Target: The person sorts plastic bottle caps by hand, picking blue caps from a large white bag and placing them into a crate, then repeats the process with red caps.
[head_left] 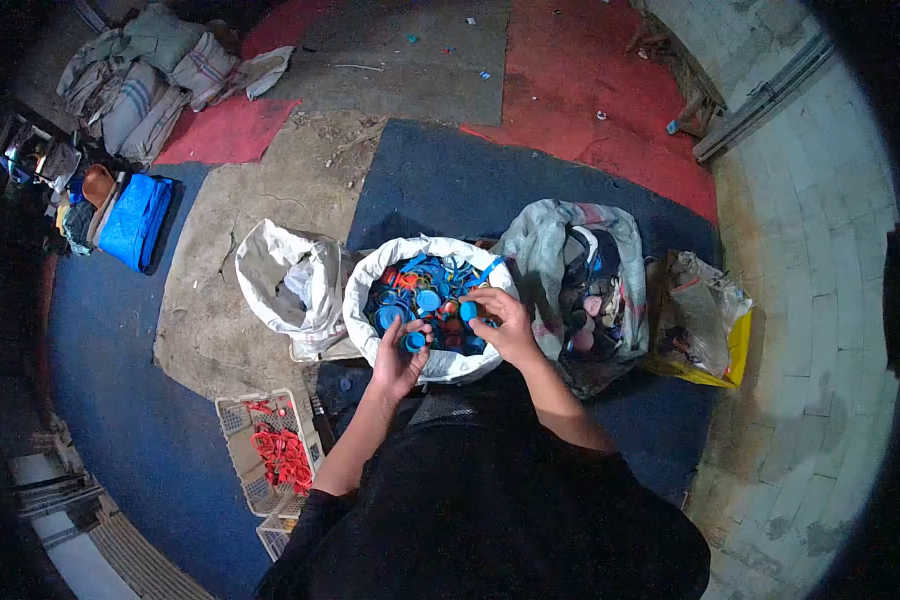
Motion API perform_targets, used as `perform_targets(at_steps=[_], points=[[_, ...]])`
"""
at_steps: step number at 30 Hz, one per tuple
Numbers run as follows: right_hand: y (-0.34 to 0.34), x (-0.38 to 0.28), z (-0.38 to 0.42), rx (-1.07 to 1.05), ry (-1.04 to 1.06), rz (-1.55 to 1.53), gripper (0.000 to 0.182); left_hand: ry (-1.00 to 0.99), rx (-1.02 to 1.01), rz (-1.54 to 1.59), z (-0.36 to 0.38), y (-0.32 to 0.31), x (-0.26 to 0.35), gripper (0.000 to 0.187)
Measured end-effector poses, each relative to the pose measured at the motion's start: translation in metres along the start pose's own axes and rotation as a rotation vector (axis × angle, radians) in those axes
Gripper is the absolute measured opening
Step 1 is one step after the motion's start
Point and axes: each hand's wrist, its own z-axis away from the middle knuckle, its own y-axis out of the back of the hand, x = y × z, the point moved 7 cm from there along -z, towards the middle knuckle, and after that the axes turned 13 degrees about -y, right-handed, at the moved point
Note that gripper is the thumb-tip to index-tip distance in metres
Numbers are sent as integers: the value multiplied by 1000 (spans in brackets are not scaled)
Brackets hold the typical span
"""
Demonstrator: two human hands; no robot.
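Note:
In front of me stands a white woven sack [358, 318] with its rim rolled down, filled with blue and some orange-red plastic caps and rings [428, 300]. Over its near left part, my left hand [400, 358] has its fingers curled round a blue bottle cap [414, 342]. My right hand [505, 322], above the right side of the same sack, pinches another blue bottle cap [468, 311] between thumb and fingers. Both hands are apart from each other.
A smaller white sack [255, 265] stands left, a grey-green sack [530, 235] of mixed plastic right, then a yellow bag [735, 350]. A beige crate [232, 420] holds red pieces. Full sacks [150, 100] and a blue folded bag [135, 222] lie far left. A block wall [810, 300] runs along the right.

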Motion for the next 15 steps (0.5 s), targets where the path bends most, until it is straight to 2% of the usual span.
perform_targets(at_steps=[3, 6, 9, 11, 13, 14, 15], points=[[-6, 15, -3, -123, -223, -391, 30, 37, -21, 26, 1, -9, -4, 46], [-13, 16, -1, -143, -360, -658, 23, 73, -25, 39, 1, -17, -10, 46], [-14, 21, -4, -54, -274, -341, 21, 81, -57, 31, -1, -23, -13, 46], [-26, 21, -1, -121, -222, -199, 19, 87, -65, 20, -1, -26, -16, 43], [-37, -14, 8, 15, 73, 375, 17, 75, -16, -31, 7, -40, -12, 41], [-45, -26, 12, 40, 158, 502, 19, 73, -12, -68, 13, -52, -10, 39], [-54, -25, 14, -59, 203, 618, 23, 69, -23, -87, 9, -46, -13, 39]])
